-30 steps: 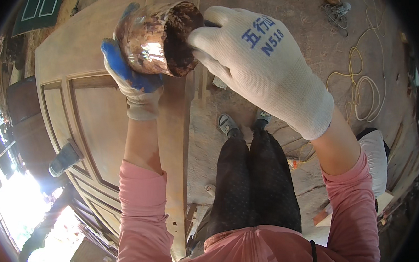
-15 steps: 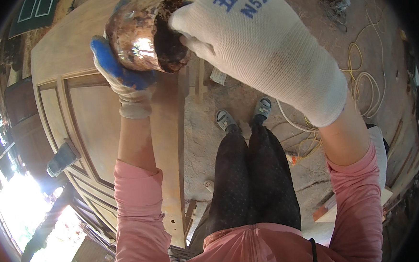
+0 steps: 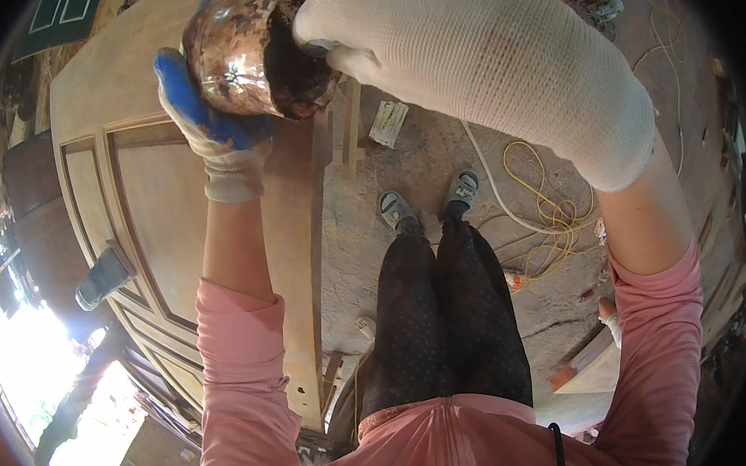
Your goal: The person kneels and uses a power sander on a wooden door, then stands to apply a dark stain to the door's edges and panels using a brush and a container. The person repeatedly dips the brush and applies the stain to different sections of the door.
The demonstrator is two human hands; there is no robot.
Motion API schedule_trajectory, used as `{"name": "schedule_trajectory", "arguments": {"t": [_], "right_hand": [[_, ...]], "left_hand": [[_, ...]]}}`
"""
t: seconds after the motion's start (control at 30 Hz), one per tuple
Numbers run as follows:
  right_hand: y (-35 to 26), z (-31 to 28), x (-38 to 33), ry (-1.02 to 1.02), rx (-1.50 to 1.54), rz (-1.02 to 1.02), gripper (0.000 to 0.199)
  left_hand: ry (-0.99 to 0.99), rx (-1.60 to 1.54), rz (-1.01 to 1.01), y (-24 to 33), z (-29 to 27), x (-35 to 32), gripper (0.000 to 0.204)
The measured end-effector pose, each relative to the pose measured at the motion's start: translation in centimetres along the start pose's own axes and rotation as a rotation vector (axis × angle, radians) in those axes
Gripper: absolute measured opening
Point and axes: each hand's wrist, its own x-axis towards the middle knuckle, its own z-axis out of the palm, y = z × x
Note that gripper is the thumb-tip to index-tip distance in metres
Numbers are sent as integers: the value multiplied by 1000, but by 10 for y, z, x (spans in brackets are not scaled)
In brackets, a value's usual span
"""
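A clear, rounded jar (image 3: 230, 58), its walls smeared brown, lies tilted on its side above the wooden door, mouth facing right. My left hand (image 3: 203, 115), in a white glove with a blue coated palm, wraps around it from the left and below. My right hand (image 3: 438, 45), in a white knitted glove, is at the jar's dark mouth. Its thumb and fingers are closed together at the rim. Whatever they grip, if anything, is hidden by the glove and the jar's edge. The panelled wooden door (image 3: 163, 220) lies beneath the left hand.
A sanding block (image 3: 102, 279) sits on the door's left part. Yellow cord (image 3: 560, 213) and a pale hose (image 3: 499, 191) run across the dusty floor. A light flat piece (image 3: 388, 123) lies near the door's edge. Boards (image 3: 591, 369) are at lower right, beside my right arm.
Both hands and the jar have shifted slightly upward in the picture. My right forearm has swung outward to the right, uncovering more of the yellow cord. The left hand keeps its hold.
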Motion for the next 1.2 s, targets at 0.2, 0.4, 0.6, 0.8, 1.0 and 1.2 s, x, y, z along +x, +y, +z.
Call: {"name": "schedule_trajectory", "arguments": {"t": [0.2,0.4,0.6,0.8,1.0,1.2], "right_hand": [[-14,-18,26,-97,-349,-192,30],[-10,-49,41,-276,-178,-105,29],[28,-79,22,-180,1138,938,28],[42,63,-34,665,1125,827,30],[25,109,-9,786,1174,909,29],[14,135,-1,859,1060,768,26]], "left_hand": [[-42,457,375,-23,-18,-11,89],[158,-60,57,-7,-6,-4,89],[341,-771,-588,24,0,9,62],[344,-613,-578,37,11,17,69],[286,-604,-553,28,1,18,79],[-154,-1266,-413,15,-6,13,90]]}}
